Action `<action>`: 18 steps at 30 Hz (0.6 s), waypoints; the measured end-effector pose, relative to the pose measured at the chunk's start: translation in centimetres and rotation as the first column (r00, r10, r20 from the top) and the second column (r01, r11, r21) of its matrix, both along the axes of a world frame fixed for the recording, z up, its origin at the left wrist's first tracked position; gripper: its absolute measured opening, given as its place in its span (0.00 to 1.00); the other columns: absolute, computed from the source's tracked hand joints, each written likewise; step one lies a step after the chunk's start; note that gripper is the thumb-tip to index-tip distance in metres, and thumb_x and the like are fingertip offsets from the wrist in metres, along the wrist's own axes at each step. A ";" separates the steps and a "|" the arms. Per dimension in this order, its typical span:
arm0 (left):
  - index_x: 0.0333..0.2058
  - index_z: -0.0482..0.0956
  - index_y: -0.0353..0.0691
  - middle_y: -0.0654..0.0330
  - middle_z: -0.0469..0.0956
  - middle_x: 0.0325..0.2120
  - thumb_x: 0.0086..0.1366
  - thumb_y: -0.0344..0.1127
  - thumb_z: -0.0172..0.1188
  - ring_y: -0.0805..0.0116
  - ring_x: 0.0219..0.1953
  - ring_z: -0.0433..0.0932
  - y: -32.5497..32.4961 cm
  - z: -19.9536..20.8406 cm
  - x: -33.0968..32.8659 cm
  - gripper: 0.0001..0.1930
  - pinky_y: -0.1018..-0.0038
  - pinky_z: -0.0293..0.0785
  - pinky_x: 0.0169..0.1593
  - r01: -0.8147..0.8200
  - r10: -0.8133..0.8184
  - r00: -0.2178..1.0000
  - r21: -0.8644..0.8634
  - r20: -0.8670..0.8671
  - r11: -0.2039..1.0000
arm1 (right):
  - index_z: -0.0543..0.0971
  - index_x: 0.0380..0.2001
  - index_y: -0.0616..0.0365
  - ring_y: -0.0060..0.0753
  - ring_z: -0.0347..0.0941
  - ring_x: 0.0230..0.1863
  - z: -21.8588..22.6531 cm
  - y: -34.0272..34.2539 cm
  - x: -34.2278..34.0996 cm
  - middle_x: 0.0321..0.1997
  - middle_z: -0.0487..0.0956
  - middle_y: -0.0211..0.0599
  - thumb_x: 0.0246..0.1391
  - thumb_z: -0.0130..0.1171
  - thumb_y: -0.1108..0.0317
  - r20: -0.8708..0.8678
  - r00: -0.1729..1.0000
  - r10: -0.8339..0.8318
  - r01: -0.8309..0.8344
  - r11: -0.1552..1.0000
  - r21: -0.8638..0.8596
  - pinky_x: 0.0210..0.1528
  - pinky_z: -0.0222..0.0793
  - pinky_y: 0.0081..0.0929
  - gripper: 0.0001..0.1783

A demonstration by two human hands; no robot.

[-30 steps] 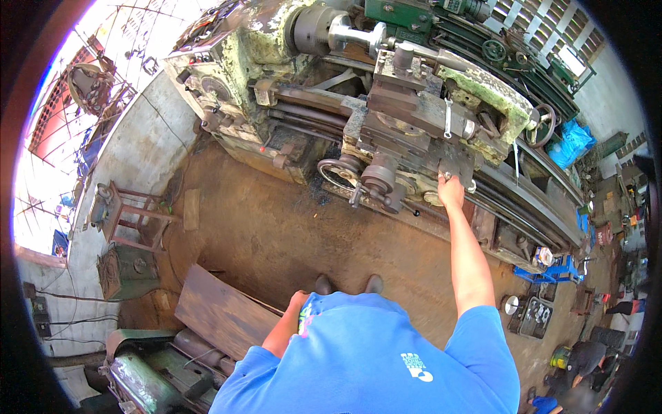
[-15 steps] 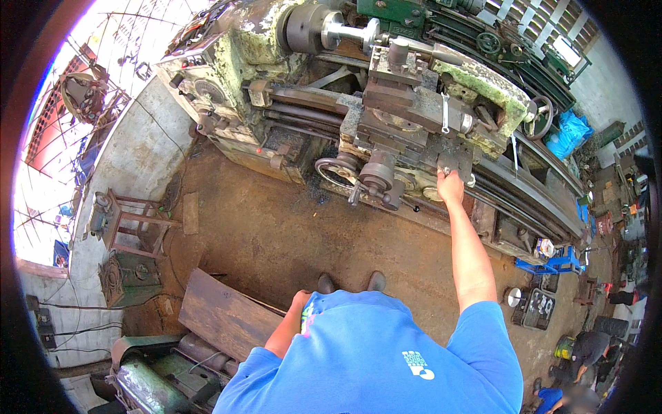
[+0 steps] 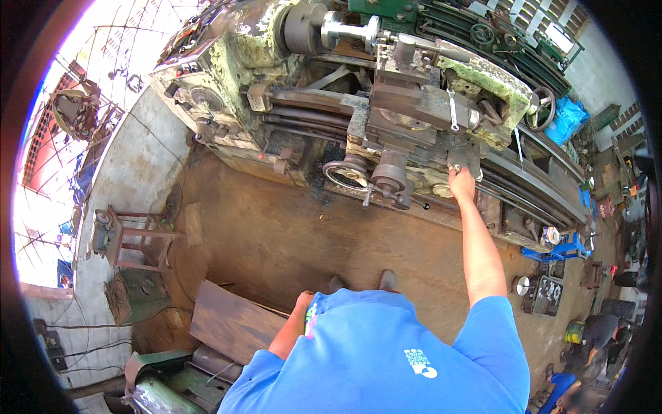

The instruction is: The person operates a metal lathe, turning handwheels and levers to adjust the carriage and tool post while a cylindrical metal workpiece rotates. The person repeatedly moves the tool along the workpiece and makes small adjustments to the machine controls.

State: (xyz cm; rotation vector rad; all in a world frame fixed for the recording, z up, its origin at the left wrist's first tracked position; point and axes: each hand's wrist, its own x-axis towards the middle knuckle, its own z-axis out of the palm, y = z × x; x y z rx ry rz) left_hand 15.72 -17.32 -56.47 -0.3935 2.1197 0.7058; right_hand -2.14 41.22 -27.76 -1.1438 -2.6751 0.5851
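My right hand (image 3: 463, 185) reaches out to the carriage (image 3: 407, 121) of a worn lathe. Its fingers are closed at the carriage's right front, by a small metal part that I cannot make out well. Left of it are a handwheel (image 3: 346, 175) and a round cranked dial (image 3: 390, 174). A spanner (image 3: 452, 110) lies on the carriage above my hand. Beyond, a shiny flanged metal shaft (image 3: 350, 32) sits between the chuck (image 3: 303, 27) and the tailstock (image 3: 486, 96). My left hand (image 3: 305, 299) is at my waist by the shirt's edge, its fingers mostly hidden.
A brown board (image 3: 231, 319) and a green machine (image 3: 162, 386) are at lower left. A wooden stand (image 3: 141, 238) is by the left wall. Trays (image 3: 548, 297) and a blue stool (image 3: 569, 248) are on the right. A co-worker (image 3: 596, 334) crouches at lower right.
The whole view has shifted slightly, with the lathe a little further right in it. My right hand stays at the same spot on the carriage, and my left hand remains at my waist.
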 end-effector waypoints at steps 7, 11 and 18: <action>0.46 0.80 0.35 0.47 0.80 0.47 0.55 0.49 0.65 0.55 0.52 0.78 -4.2 -1.2 -0.9 0.26 0.67 0.73 0.54 -0.061 0.060 0.992 0.007 0.112 0.998 | 0.76 0.41 0.64 0.63 0.76 0.45 0.3 -0.8 -0.4 0.40 0.80 0.62 0.57 0.54 0.50 0.041 0.997 -0.058 0.056 0.998 0.040 0.48 0.72 0.52 0.24; 0.45 0.81 0.36 0.45 0.81 0.44 0.61 0.47 0.59 0.54 0.50 0.79 -6.0 -2.6 -2.0 0.22 0.67 0.72 0.54 0.590 -0.588 0.807 -0.052 0.046 0.806 | 0.75 0.40 0.64 0.64 0.77 0.44 0.2 -0.9 -0.6 0.38 0.80 0.62 0.57 0.55 0.51 0.031 0.995 -0.090 0.088 0.995 0.052 0.47 0.72 0.52 0.23; 0.38 0.78 0.36 0.54 0.80 0.27 0.62 0.44 0.60 0.63 0.24 0.78 -1.5 0.8 -7.2 0.15 0.64 0.73 0.25 -0.226 0.210 0.958 0.060 0.196 0.972 | 0.74 0.38 0.65 0.67 0.76 0.40 -0.4 -0.4 -0.2 0.33 0.79 0.64 0.55 0.58 0.53 -0.077 0.996 -0.033 0.038 0.998 0.059 0.44 0.71 0.55 0.22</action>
